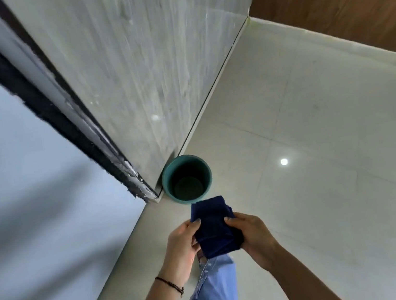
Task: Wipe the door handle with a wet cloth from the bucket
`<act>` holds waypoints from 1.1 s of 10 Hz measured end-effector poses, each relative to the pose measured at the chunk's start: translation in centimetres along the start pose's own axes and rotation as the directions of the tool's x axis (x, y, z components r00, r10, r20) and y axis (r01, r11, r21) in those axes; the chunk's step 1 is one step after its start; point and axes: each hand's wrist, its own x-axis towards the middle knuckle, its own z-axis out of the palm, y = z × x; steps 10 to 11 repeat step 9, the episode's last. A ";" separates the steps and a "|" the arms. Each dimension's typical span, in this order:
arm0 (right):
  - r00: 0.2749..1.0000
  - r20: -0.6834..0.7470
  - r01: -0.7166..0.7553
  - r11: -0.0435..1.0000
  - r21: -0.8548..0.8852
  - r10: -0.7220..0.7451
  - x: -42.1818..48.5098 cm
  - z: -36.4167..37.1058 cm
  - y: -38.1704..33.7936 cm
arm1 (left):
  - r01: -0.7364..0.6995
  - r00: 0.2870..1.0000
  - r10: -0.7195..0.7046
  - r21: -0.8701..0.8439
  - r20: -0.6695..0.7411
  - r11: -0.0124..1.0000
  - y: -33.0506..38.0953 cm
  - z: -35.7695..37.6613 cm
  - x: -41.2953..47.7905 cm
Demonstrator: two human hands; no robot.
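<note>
A person stands over a teal bucket (187,178) set on the pale tiled floor (315,134) at the foot of a grey marble-look wall (143,69), holding a folded dark-blue cloth (214,228) in front of the body, above the floor and just short of the bucket's near rim. The left hand (181,245) has its grip clamped on the cloth's left edge, thumb on top and fingers curled beneath; the right hand (253,235) is likewise closed on the right edge, thumb pressed into the fold. A thin dark bracelet (170,285) circles the left wrist, and a leg in light-blue jeans (215,286) shows below the hands.

The risks from here look modest but real. If the cloth is sodden, water may drip onto the glossy tiles and make a slip hazard underfoot; an overly wet cloth could also leave streaks or run down the door. The bucket sits close to the feet and could be kicked over as the person turns. The door handle itself is not in view, though a dark door frame (41,100) and a pale door panel (22,198) rise at left, so the reach needed is uncertain.

The cloth appears thick and towel-like, folded into a compact pad with a loose corner at upper right; whether it is wet cannot be told, and the bucket's dark interior may hold a little water.
</note>
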 end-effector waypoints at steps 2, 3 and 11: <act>0.997 -0.079 -0.037 0.948 -0.316 0.013 18.5 0.1 -2.3 | 0.075 0.973 -0.087 -0.064 -0.216 0.995 0.0 0.3 16.2; 0.998 -0.064 -0.043 0.909 -0.414 0.018 28.6 0.5 -1.1 | 0.100 0.947 -0.135 -0.131 -0.292 0.986 -1.0 -0.3 25.0; 0.997 0.003 -0.050 0.723 -0.689 0.072 69.9 1.9 14.7 | 0.297 0.685 -0.314 -0.141 -0.658 0.944 -12.9 -9.9 65.9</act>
